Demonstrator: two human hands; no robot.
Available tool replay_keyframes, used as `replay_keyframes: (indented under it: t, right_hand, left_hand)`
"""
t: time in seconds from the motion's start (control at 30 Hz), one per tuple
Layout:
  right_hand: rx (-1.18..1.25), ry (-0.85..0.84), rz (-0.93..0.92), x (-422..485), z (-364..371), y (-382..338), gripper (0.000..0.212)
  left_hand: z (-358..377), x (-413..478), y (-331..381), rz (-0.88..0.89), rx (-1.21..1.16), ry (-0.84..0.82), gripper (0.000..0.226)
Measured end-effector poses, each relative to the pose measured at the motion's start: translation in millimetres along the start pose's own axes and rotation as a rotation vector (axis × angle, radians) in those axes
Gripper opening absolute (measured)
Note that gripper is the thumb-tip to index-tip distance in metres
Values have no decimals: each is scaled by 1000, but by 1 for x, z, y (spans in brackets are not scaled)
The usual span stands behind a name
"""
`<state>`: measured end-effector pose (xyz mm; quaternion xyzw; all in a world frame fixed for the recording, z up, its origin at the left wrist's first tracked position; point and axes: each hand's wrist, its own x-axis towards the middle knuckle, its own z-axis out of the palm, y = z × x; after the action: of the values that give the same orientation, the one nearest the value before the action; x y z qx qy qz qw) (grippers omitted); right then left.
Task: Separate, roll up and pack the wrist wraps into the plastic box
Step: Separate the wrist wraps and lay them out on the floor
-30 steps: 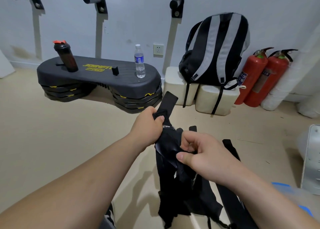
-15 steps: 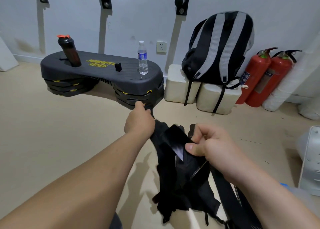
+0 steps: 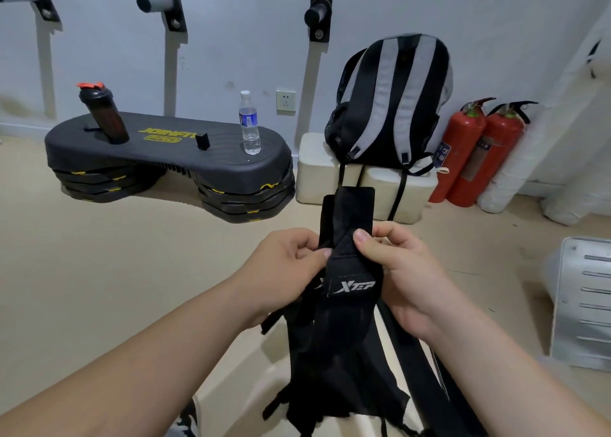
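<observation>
Left hand [image 3: 281, 271] and right hand [image 3: 400, 271] each pinch the top of tangled black wraps [image 3: 350, 307], held in the air between them. Nothing looks separated or rolled yet; box not in view

Pinch grips: left hand [image 3: 283, 271], right hand [image 3: 401, 279]

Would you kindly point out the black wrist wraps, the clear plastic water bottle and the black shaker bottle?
black wrist wraps [image 3: 353, 286]: head view, the white-logo panel.
clear plastic water bottle [image 3: 248, 118]: head view, its blue label.
black shaker bottle [image 3: 107, 115]: head view, mid-body.
</observation>
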<state>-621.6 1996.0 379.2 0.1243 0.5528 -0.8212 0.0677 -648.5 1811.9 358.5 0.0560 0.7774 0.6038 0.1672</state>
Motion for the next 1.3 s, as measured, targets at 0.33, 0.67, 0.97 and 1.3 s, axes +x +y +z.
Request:
replay_keyframes:
  t: [0.33,0.67,0.97,1.3]
  right_hand:
    - [-74,25,-102,4,4,4,11]
    - [-138,-18,-119,2,11,12,7]
    - [-584,-78,-267,2,8,23,29]
    - [-462,-28,-190,3,10,30,15]
  left_hand:
    - [5,-10,6,33,-87,30,24]
    - [4,-12,5,73,-44,-13,36]
    - [3,-17,9,34,19,-21,46]
    - [4,-21,11,18,95,-55,34]
